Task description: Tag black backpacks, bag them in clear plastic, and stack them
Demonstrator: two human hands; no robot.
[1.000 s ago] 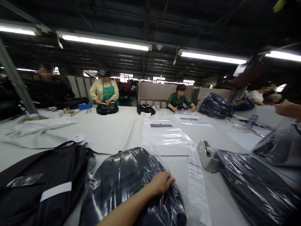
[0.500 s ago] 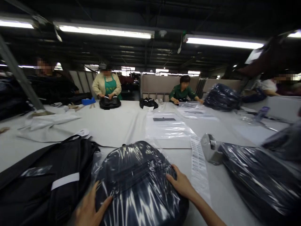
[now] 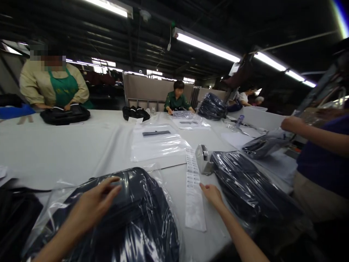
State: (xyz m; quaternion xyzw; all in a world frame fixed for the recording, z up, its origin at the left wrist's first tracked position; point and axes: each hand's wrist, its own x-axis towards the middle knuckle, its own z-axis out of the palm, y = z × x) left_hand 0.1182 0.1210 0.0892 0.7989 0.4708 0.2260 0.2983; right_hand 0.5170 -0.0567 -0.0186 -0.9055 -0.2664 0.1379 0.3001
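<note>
A dark backpack in a clear plastic bag lies directly before me. My left hand is over its upper part, thumb and fingers apart and slightly bent, holding nothing; whether it touches the plastic I cannot tell. To the right a long white strip of printed labels rests on the table. My right hand is at the strip's right edge, its fingertips pressed together on it. Beyond that hand stands a grey label dispenser, at the far end of the strip.
Another bagged dark backpack lies on the right, near a co-worker in a blue top. Black bags fill the near left. Flat clear plastic bags lie mid-table. Two co-workers handle items across the table.
My view has turned right. Both hands have left the sides of the bagged backpack: the left has lifted over its top, the right has moved to the label strip.
</note>
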